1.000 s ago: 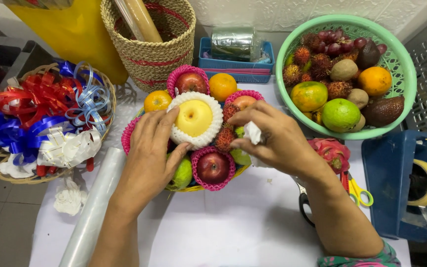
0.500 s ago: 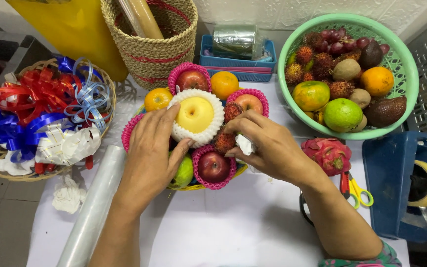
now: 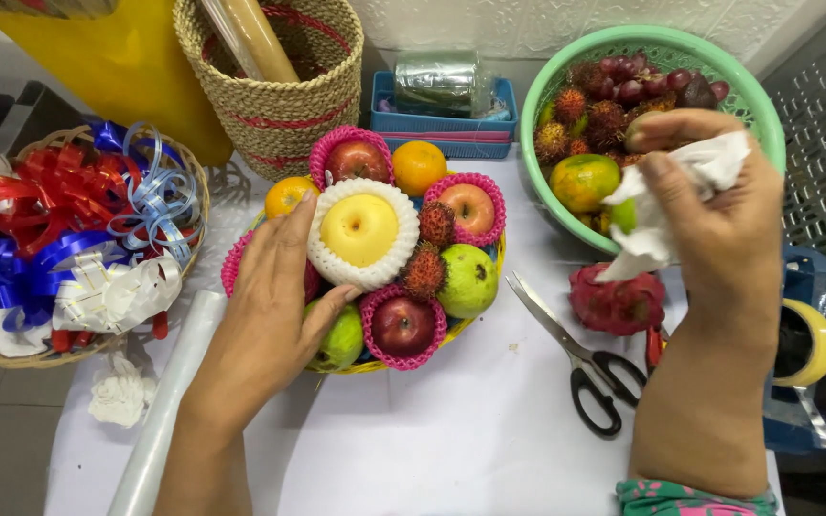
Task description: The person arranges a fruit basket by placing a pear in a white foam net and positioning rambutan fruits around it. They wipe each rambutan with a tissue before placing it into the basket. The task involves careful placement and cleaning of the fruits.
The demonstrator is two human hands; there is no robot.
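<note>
**One hand steadies the fruit tray, the other lifts a tissue-wrapped fruit over the green basket**

The left hand lies flat on the fruit tray at its 8 o'clock side, fingers spread and resting against the yellow pear in its white foam net and a green guava below it. Nothing is pinched there; the palm only bears on the fruit.

The right hand is up at 2 o'clock from the tray, well apart from it, hovering over the near rim of the green basket. Its fingers are pressed together around a crumpled white tissue, and a small green fruit peeps out of the tissue on the side facing the tray. So the wrapped fruit lies to the right of the tray, and the right hand is the one that has it.

The tray holds red apples in pink nets, oranges, rambutans and another guava. The green basket holds rambutans, grapes and a green tangerine. On the white bench between them lie scissors, blades pointing to 10 o'clock, and a dragon fruit. At 9 o'clock a wicker basket of ribbons sits.
</note>
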